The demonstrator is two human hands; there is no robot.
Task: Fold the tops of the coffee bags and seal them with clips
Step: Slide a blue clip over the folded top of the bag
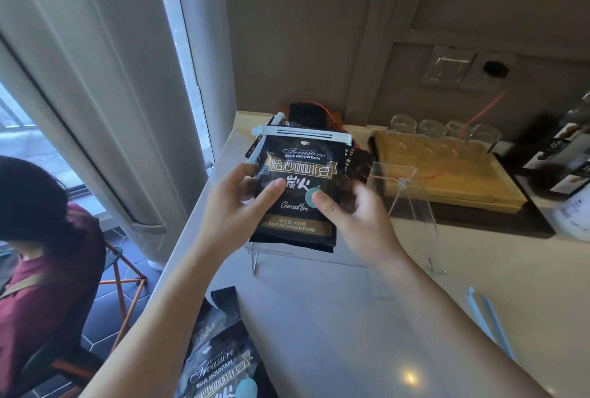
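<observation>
A black coffee bag (298,174) with gold lettering is held upright over a clear acrylic stand (412,203). A white clip (301,135) is clamped across its folded top. My left hand (236,206) grips the bag's left side, thumb on the front. My right hand (354,215) grips its right side, thumb pressed on the blue dot. More black bags (357,164), one with a white clip (277,118), stand behind it. Another coffee bag (223,362) with an unfolded top lies at the counter's near edge. A pale clip (490,321) lies on the counter at the right.
A wooden tray (453,174) with several glasses (443,131) sits at the back right, crossed by a red cable. Boxes and a jar (568,180) stand at the far right. A seated person (41,270) is at the left, below the counter, by the curtain.
</observation>
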